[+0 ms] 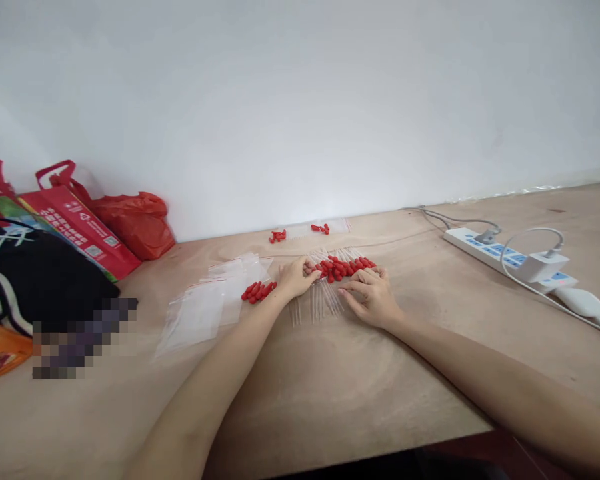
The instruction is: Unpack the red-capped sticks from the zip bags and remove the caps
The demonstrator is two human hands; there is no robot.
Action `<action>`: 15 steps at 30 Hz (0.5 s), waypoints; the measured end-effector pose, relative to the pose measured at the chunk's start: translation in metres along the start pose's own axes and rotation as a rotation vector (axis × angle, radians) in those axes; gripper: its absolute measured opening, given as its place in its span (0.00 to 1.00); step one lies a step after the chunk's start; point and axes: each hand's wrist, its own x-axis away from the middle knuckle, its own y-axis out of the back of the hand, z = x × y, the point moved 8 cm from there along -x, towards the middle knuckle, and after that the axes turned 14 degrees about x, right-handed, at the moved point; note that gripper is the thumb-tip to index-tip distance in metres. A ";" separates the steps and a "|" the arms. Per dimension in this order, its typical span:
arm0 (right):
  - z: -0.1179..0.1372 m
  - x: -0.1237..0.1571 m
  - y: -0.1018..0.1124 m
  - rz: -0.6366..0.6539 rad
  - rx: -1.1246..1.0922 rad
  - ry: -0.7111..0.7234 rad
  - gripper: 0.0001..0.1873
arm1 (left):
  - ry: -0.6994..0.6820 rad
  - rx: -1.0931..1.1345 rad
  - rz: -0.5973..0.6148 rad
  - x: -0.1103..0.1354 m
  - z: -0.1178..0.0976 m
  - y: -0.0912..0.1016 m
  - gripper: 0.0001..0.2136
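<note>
A heap of little red pieces [345,268] is seen near the middle of the table [330,393], a bit closer to the back edge than to the near edge. The heap is spread on top of a row of thin clear sticks [321,305]. The left end of the heap is touched by the left hand [296,277], with its fingers curled in; whether a piece is pinched cannot be told. The right hand [373,297] is laid just below the heap, fingers bent, tips down on the clear sticks; it cannot be told if anything is held there either. Just left of the left hand, a small bunch of red pieces [258,291] is set apart, touching a loose pile of empty clear bags [200,310]. By the back edge, two small clear bags [278,235] [321,229] are already filled with a few red pieces each. So a small part looks done, and most looks left: the big heap is not yet sorted and many bags are not yet filled. At the left end a red plastic bag [135,227], a red paper bag [77,227] and a black cloth [35,277] are piled. Toward the right end a white power strip [500,255] with a cable is laid.
</note>
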 end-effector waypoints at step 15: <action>0.013 0.000 -0.005 0.022 0.080 0.080 0.22 | -0.234 0.094 -0.285 0.091 -0.009 0.069 0.04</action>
